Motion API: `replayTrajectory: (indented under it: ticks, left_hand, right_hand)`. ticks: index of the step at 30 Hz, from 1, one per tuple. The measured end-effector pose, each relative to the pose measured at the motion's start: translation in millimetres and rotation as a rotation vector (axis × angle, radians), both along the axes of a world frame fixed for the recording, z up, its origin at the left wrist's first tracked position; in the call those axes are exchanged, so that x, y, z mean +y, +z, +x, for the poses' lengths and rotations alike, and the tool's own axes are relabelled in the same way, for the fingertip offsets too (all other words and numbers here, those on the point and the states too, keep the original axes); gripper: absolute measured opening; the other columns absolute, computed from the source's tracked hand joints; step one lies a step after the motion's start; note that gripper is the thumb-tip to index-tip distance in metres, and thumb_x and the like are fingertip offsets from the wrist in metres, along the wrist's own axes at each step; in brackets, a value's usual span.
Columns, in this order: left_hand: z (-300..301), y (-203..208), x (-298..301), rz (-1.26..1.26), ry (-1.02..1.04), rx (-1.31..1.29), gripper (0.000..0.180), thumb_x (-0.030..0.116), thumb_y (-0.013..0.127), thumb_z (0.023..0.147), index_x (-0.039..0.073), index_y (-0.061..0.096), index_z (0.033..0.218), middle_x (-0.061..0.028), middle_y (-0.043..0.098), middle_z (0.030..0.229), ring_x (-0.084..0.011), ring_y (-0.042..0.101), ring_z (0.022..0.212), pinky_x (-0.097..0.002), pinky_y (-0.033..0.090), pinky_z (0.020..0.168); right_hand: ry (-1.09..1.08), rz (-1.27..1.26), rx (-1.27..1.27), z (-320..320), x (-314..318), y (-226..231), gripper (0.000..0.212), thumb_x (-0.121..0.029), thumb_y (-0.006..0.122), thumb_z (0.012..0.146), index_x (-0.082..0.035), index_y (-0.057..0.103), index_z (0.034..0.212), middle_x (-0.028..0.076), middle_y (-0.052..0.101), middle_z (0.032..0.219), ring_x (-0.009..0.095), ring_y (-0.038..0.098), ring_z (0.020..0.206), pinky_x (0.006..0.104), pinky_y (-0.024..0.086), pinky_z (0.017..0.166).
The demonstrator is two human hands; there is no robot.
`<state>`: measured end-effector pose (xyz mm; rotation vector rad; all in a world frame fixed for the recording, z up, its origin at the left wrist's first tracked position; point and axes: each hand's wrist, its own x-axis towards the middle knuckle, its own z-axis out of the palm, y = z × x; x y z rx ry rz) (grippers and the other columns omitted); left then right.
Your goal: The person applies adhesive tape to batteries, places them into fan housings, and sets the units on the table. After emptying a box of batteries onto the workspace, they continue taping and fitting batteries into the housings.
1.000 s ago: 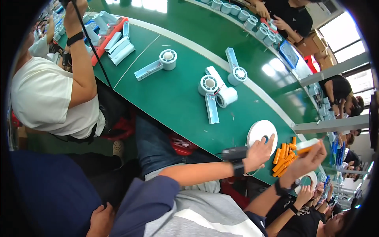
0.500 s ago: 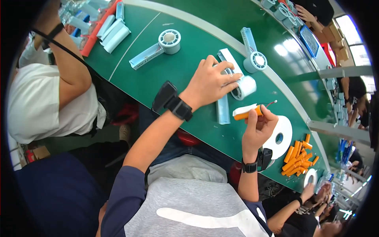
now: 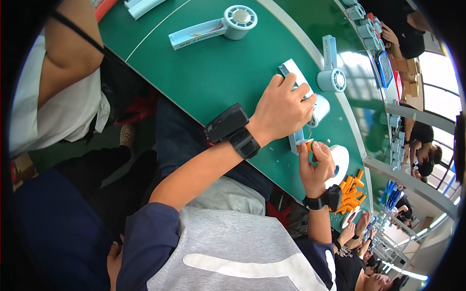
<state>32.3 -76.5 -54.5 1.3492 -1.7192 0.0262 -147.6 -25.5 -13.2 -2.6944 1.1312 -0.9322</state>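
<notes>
My left hand (image 3: pixel 281 110) is closed over a light blue handheld fan body (image 3: pixel 320 110), which lies on the green table. Its round head shows past my fingertips, and a long pale handle piece (image 3: pixel 297 72) sticks out beyond my knuckles; the hand hides the middle. Between thumb and fingertips, my right hand (image 3: pixel 315 170) pinches an orange battery cell (image 3: pixel 309 145) with a white strip on it. The cell is close to the open handle trough (image 3: pixel 294 140) nearest me. Most of the cell is hidden by my fingers.
A white tape roll (image 3: pixel 342 160) lies beside my right hand, and a pile of orange cells (image 3: pixel 350 196) beyond it. Two more fan bodies, one farther left (image 3: pixel 238 23) and one by the rail (image 3: pixel 332 80), stand on the table. A person's arm (image 3: pixel 73 53) is at left.
My right hand has brought the orange cell toward the fan handle under my left hand. The left hand stays on the fan body. The whole view has shifted and turned.
</notes>
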Motion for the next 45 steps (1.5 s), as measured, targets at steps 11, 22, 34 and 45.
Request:
replayTrajectory:
  ticks: [11, 22, 34, 45]
  left_hand:
    - [1.8, -6.9, -1.8, 0.070, -0.059, 0.325, 0.013, 0.023, 0.069, 0.084, 0.019, 0.080, 0.090, 0.0065, 0.065, 0.087, -0.0204, 0.050, 0.088, -0.0357, 0.038, 0.074]
    - [2.9, -2.2, 2.3, 0.125, -0.069, 0.365, 0.011, 0.026, 0.071, 0.080, 0.018, 0.078, 0.083, 0.0000, 0.066, 0.088, -0.0236, 0.053, 0.097, -0.0399, 0.039, 0.080]
    - [21.9, 55.2, -30.9, 0.820, -0.508, -0.260, 0.034, 0.026, 0.082, 0.065, 0.011, 0.073, 0.094, -0.0094, 0.067, 0.101, -0.0320, 0.061, 0.105, -0.0455, 0.053, 0.083]
    - [20.4, 53.8, -23.2, 0.891, -0.346, -0.291, 0.036, 0.023, 0.087, 0.055, 0.012, 0.071, 0.086, -0.0056, 0.066, 0.100, -0.0316, 0.059, 0.101, -0.0481, 0.054, 0.082]
  right_hand:
    - [0.092, 0.340, 0.246, 21.9, -29.2, 26.2, 0.011, 0.002, 0.068, 0.086, -0.001, 0.063, 0.095, 0.014, 0.063, 0.080, 0.031, 0.059, 0.061, 0.0360, 0.047, 0.055]
    - [-0.009, 0.574, 0.585, 17.1, -53.2, 32.5, 0.021, -0.012, 0.065, 0.088, -0.008, 0.066, 0.108, 0.020, 0.063, 0.075, 0.036, 0.062, 0.064, 0.0443, 0.048, 0.061]
    - [-0.310, 1.072, 0.163, -4.6, -39.5, 21.7, 0.023, -0.010, 0.076, 0.084, 0.003, 0.058, 0.089, 0.010, 0.064, 0.072, 0.014, 0.064, 0.066, 0.0297, 0.047, 0.058]
    - [-0.140, 0.900, 0.129, 1.0, -28.0, 10.4, 0.021, -0.018, 0.071, 0.088, 0.001, 0.063, 0.092, 0.016, 0.063, 0.080, 0.034, 0.063, 0.073, 0.0420, 0.051, 0.067]
